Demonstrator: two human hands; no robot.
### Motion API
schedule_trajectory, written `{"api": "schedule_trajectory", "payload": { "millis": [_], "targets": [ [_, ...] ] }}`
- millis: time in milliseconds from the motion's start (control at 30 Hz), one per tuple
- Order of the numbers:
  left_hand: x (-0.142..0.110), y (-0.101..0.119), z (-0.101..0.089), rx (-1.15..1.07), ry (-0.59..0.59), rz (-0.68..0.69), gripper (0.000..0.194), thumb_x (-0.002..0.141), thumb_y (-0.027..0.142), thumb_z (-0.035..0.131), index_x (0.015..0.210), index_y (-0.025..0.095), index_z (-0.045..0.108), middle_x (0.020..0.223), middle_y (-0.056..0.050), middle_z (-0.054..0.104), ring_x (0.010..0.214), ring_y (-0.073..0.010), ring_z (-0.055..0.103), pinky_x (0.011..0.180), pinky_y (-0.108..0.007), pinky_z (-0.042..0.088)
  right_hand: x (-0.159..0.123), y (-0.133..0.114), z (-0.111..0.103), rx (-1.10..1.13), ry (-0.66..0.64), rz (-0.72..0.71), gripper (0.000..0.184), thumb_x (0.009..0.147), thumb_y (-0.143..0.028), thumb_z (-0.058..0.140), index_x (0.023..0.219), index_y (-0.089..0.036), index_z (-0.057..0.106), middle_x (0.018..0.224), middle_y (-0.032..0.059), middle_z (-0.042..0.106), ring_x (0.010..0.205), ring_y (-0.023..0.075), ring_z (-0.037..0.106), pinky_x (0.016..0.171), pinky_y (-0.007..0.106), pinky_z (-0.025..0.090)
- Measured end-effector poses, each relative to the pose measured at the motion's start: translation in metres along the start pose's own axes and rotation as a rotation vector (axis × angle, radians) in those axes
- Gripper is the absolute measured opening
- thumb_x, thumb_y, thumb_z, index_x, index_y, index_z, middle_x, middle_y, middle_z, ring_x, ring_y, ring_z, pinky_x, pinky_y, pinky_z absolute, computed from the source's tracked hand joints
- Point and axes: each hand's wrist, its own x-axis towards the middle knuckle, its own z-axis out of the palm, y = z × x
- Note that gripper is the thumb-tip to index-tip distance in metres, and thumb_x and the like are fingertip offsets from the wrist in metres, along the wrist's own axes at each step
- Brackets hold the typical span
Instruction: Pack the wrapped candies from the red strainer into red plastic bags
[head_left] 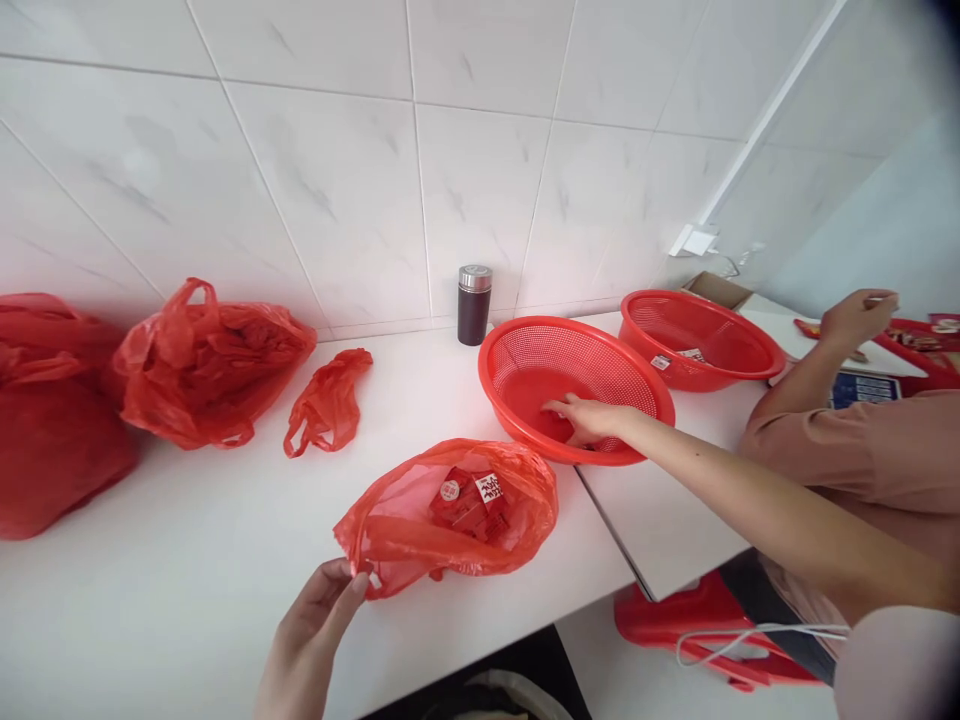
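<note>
My left hand [315,625] pinches the handle edge of a red plastic bag [397,535] lying with its mouth open on the white table. Inside that bag are several small red packets [469,505] with white labels. My right hand [589,418] reaches down into a red perforated plastic basket [517,350], its fingers apart near the bottom. A small dark red patch shows under these fingers, too unclear to name. The lower fingers of this hand are partly hidden.
Left are a flat red bag [330,405], a bag stuffed with red plastic [217,365] and a full red bag [60,440]. A dark tumbler [474,305] stands by the tiled wall. Rightward are a second basket [705,335], a co-worker's hand [859,318] and a red stool [652,620].
</note>
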Motion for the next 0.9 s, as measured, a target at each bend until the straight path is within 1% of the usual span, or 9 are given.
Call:
{"api": "schedule_trajectory", "payload": {
  "millis": [100, 200, 333, 467, 633, 733, 800, 867, 900],
  "targets": [
    [0.003, 0.002, 0.001, 0.011, -0.081, -0.018, 0.040, 0.067, 0.055, 0.073, 0.085, 0.023, 0.059, 0.086, -0.001, 0.070, 0.093, -0.0228, 0.063, 0.091, -0.033, 0.044, 0.001, -0.005, 0.005, 0.021, 0.011, -0.020, 0.061, 0.066, -0.026, 0.071, 0.125, -0.029, 0.054, 0.119, 0.0107, 0.056, 0.079, 0.0217, 0.064, 0.063, 0.031, 0.046],
    [0.002, 0.008, 0.006, 0.032, -0.103, 0.021, 0.037, 0.070, 0.055, 0.070, 0.087, 0.024, 0.058, 0.086, 0.000, 0.069, 0.093, -0.0225, 0.061, 0.090, -0.032, 0.044, 0.000, -0.005, -0.003, 0.063, -0.024, -0.021, 0.044, 0.070, -0.020, 0.065, 0.113, -0.026, 0.057, 0.101, 0.0057, 0.063, 0.067, 0.0165, 0.062, 0.058, 0.027, 0.044],
    [-0.005, 0.015, 0.013, 0.072, -0.056, 0.051, 0.034, 0.073, 0.055, 0.068, 0.087, 0.025, 0.058, 0.086, 0.000, 0.069, 0.093, -0.0218, 0.060, 0.087, -0.029, 0.044, -0.004, -0.001, -0.013, 0.108, -0.076, 0.009, 0.043, 0.069, -0.024, 0.070, 0.110, -0.024, 0.056, 0.095, 0.0043, 0.065, 0.064, 0.0156, 0.062, 0.055, 0.025, 0.044],
    [-0.005, 0.012, 0.010, 0.041, -0.056, 0.018, 0.035, 0.071, 0.054, 0.070, 0.087, 0.026, 0.060, 0.090, 0.001, 0.071, 0.097, -0.0215, 0.061, 0.090, -0.028, 0.044, -0.005, -0.001, -0.005, 0.108, -0.136, 0.079, 0.053, 0.054, -0.024, 0.080, 0.101, -0.022, 0.058, 0.084, 0.0022, 0.063, 0.056, 0.0158, 0.060, 0.051, 0.027, 0.044],
    [0.004, 0.008, -0.003, -0.184, -0.120, -0.072, 0.031, 0.068, 0.048, 0.076, 0.083, 0.023, 0.068, 0.089, 0.000, 0.070, 0.100, -0.0224, 0.061, 0.086, -0.028, 0.050, -0.008, -0.001, -0.015, 0.157, -0.035, 0.063, 0.052, 0.053, -0.017, 0.079, 0.099, -0.020, 0.054, 0.082, 0.0002, 0.061, 0.053, 0.0113, 0.056, 0.050, 0.023, 0.042],
    [0.000, 0.012, -0.007, -0.410, -0.159, -0.104, 0.027, 0.066, 0.041, 0.079, 0.086, 0.024, 0.071, 0.088, -0.002, 0.069, 0.100, -0.0237, 0.060, 0.082, -0.031, 0.053, -0.028, -0.015, -0.037, 0.213, 0.099, -0.007, 0.045, 0.071, -0.024, 0.069, 0.109, -0.022, 0.046, 0.088, 0.0015, 0.060, 0.060, 0.0114, 0.056, 0.053, 0.023, 0.043],
    [-0.007, 0.018, -0.006, -0.485, -0.127, -0.106, 0.034, 0.065, 0.038, 0.081, 0.096, 0.029, 0.071, 0.083, 0.000, 0.067, 0.090, -0.0199, 0.061, 0.079, -0.030, 0.052, -0.050, -0.040, -0.043, 0.292, 0.213, -0.127, 0.041, 0.081, -0.032, 0.062, 0.115, -0.025, 0.040, 0.094, 0.0014, 0.060, 0.071, 0.0126, 0.059, 0.060, 0.024, 0.047],
    [-0.015, 0.025, -0.002, -0.494, -0.164, -0.095, 0.039, 0.067, 0.034, 0.080, 0.104, 0.034, 0.068, 0.073, 0.003, 0.062, 0.074, -0.0132, 0.057, 0.074, -0.026, 0.049, -0.071, -0.076, -0.033, 0.434, 0.373, -0.378, 0.042, 0.080, -0.038, 0.066, 0.113, -0.026, 0.043, 0.100, 0.0018, 0.059, 0.083, 0.0146, 0.060, 0.069, 0.026, 0.049],
    [-0.018, 0.029, 0.001, -0.492, -0.219, -0.081, 0.037, 0.070, 0.034, 0.078, 0.105, 0.034, 0.067, 0.068, 0.004, 0.058, 0.067, -0.0109, 0.053, 0.071, -0.024, 0.047, -0.080, -0.097, -0.021, 0.474, 0.389, -0.495, 0.043, 0.079, -0.038, 0.068, 0.113, -0.027, 0.044, 0.102, 0.0016, 0.059, 0.087, 0.0149, 0.060, 0.075, 0.027, 0.050]
  ]
}}
